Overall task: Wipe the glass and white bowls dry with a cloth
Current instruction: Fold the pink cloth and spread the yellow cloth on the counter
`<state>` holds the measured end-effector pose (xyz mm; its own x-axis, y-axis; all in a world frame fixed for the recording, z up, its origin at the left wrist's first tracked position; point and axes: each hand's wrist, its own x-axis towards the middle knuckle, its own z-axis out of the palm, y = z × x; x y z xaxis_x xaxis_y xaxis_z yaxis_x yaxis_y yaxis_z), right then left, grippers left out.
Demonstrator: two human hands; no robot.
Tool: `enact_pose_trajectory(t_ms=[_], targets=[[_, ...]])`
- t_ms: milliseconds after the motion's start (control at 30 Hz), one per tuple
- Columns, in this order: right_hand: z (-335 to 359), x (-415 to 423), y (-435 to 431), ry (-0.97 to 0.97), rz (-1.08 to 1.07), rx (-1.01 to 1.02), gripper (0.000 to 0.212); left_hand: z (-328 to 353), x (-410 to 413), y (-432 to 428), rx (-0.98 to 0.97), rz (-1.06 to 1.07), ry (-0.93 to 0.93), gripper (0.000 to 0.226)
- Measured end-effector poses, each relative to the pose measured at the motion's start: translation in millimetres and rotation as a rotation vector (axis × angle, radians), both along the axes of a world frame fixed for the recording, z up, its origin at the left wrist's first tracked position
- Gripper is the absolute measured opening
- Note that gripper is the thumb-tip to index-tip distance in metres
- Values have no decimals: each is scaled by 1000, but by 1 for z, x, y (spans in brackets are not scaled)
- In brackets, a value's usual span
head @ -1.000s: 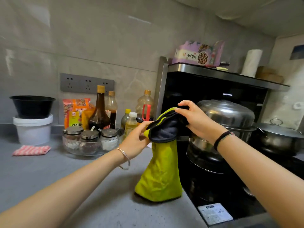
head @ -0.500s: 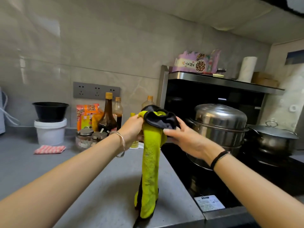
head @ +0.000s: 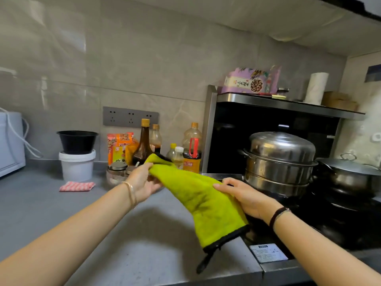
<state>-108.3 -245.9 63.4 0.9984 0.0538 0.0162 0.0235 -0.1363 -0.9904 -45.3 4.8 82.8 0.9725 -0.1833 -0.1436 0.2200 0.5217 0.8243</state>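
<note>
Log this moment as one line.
left hand: pinches top corner of yellow-green black-trimmed cloth | right hand: grips its side edge | cloth: spread between hands over grey counter | bowls: none in hand

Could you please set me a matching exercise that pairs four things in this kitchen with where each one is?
Things:
1. green cloth
2. black bowl
3. red striped cloth
4. paper towel roll

Places:
A. on the white bucket
B. up on the steel shelf
C. flat on the grey counter
D. held by the left hand and right hand

Pairs: 1-D, 2-A, 3-C, 4-B
</note>
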Motion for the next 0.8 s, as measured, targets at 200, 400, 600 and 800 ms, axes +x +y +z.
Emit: enact_pose_trajectory(t_ms=[200,400,600,800], targets=[[-75,27,13,-85,-317,-867,30,-99,-2,32,1473,-196,-126,42],[-111,7,35,57,-187,-1074,59,-94,9,-3,1784,177,-953,45],[-128,24,26,139,-164,-1193,62,-143,37,-27,1886,-509,-893,54],[-132,105,-6,95,-174,-1269,62,-148,109,-61,1944,-420,-926,53]])
